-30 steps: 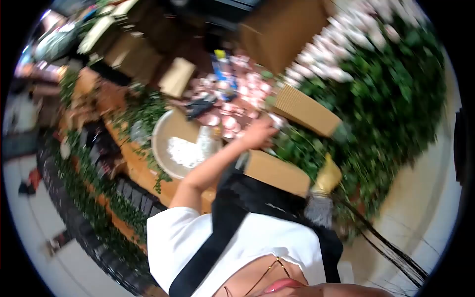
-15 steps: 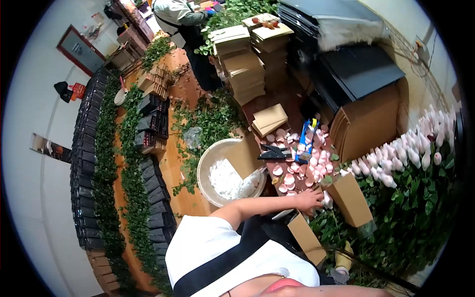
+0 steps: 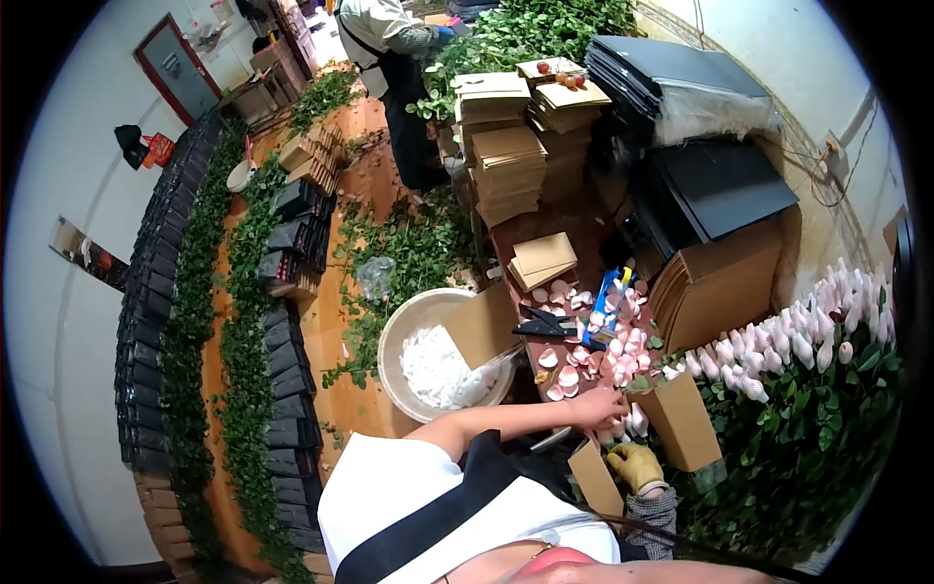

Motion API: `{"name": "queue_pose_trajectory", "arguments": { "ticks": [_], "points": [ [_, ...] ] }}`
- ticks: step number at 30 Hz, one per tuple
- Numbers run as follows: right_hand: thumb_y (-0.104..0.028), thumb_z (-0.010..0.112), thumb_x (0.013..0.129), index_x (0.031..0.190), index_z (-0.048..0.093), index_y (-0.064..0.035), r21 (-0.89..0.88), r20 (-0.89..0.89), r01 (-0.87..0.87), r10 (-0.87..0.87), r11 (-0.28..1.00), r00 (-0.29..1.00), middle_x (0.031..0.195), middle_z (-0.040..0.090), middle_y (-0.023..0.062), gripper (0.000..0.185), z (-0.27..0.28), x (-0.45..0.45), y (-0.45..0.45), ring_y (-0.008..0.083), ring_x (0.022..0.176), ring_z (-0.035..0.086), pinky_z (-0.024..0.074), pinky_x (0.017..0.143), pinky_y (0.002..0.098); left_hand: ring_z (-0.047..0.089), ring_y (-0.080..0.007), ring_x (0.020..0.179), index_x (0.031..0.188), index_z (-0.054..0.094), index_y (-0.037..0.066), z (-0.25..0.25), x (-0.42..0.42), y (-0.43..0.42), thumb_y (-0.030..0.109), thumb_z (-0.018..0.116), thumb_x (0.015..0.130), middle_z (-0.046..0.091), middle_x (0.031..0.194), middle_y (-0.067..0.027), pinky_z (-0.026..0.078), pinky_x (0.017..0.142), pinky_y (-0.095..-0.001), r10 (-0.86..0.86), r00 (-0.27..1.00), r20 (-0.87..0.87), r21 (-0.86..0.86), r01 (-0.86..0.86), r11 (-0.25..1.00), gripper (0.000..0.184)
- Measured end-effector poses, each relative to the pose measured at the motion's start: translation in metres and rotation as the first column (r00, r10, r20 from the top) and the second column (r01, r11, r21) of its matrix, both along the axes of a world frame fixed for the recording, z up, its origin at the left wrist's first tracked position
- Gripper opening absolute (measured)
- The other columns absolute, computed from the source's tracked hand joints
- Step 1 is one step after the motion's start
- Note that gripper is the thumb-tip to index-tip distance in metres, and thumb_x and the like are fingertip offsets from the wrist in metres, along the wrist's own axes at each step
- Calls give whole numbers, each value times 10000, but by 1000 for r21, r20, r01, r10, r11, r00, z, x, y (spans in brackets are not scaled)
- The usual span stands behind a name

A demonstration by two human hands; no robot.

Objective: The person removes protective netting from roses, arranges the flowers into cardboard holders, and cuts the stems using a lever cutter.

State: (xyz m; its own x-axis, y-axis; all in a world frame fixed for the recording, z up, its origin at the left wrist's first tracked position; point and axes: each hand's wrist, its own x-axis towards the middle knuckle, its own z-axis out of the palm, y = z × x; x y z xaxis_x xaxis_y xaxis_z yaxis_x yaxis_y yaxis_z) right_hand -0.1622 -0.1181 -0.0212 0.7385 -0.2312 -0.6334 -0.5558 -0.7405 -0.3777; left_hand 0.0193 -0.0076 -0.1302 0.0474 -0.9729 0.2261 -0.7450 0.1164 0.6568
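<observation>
My left hand (image 3: 597,409), bare, is at the near end of the work table, beside pale pink rosebuds (image 3: 636,420) in white sleeves. Its fingers curl together at the buds, and what they hold is hidden. Just below those buds is my right hand (image 3: 637,468), in a yellowish glove with a grey checked cuff. Its fingers are bent, and I cannot make out what is in them. A cardboard piece (image 3: 594,477) stands left of the glove, and a taller cardboard box (image 3: 680,420) stands to its upper right. Loose pink petals (image 3: 628,355) lie beyond my left hand.
Black pliers-like cutters (image 3: 545,323) and a blue tape dispenser (image 3: 607,304) lie among petals. A white tub (image 3: 389,362) stands left of the table. Many sleeved roses (image 3: 778,350) stand at right. Cardboard stacks (image 3: 509,170) and another person (image 3: 394,88) are farther back.
My gloved right hand has come up from the lower right to below the rosebuds. My left hand stays near the buds with its fingers drawn closer together. The view has shifted slightly.
</observation>
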Motion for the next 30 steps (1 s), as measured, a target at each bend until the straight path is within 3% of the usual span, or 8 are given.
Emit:
{"name": "queue_pose_trajectory", "arguments": {
  "ticks": [3,8,11,15,19,23,25,30],
  "points": [
    [-472,680,827,1017,764,-130,-215,-107,-169,149,962,983,995,729,160,400,-62,-14,5,342,924,695,540,826,431,705,-348,810,898,723,33,6,-6,-1,476,676,833,723,884,-161,565,657,-470,310,950,45,464,-294,835,450],
    [-497,673,878,1095,732,-114,59,-93,-23,29,998,995,998,734,142,443,-48,-15,-7,311,941,703,541,843,397,724,-349,825,954,757,10,22,-4,5,664,766,673,745,913,-160,579,683,-461,-176,984,24,703,109,703,711],
    [-461,696,875,1122,707,-115,213,-202,183,-140,960,969,959,733,128,425,-31,-20,-4,298,882,707,547,803,393,712,-367,798,953,749,3,21,-7,3,610,738,745,737,851,-168,562,687,-452,-199,979,40,695,116,710,642],
    [-453,683,869,1060,713,-138,-31,-41,-14,13,999,999,968,732,143,370,-48,-24,4,344,850,700,545,796,439,690,-335,714,907,731,-4,4,4,19,445,716,833,703,747,-155,529,637,-437,-134,966,-221,563,238,792,456],
    [-411,680,862,1032,726,-136,-126,4,61,-60,990,998,938,724,165,327,-63,-26,14,413,840,678,530,806,488,497,-96,661,780,605,20,-15,18,35,191,568,937,571,713,28,432,576,-315,305,448,-841,243,-190,951,235],
    [-393,704,851,1009,725,-96,35,115,100,-103,994,988,898,725,164,337,-29,-29,3,368,816,688,549,771,460,536,-96,702,790,599,-30,45,45,37,175,604,908,568,709,-38,474,644,-315,268,737,-620,282,-110,953,236],
    [-392,705,852,981,731,-96,92,153,271,-283,958,947,867,722,158,324,-12,-25,1,340,787,695,549,745,450,656,-198,725,941,647,10,24,40,30,277,641,893,670,783,-145,523,677,-356,324,736,-595,576,110,810,271],
    [-434,673,844,933,728,-54,-288,-70,36,-58,957,996,874,726,183,395,-60,-20,4,363,836,700,539,761,488,689,-403,771,909,714,41,17,-11,1,505,690,839,714,870,-197,541,701,-502,6,1000,-26,581,10,814,470]
  ]
}}
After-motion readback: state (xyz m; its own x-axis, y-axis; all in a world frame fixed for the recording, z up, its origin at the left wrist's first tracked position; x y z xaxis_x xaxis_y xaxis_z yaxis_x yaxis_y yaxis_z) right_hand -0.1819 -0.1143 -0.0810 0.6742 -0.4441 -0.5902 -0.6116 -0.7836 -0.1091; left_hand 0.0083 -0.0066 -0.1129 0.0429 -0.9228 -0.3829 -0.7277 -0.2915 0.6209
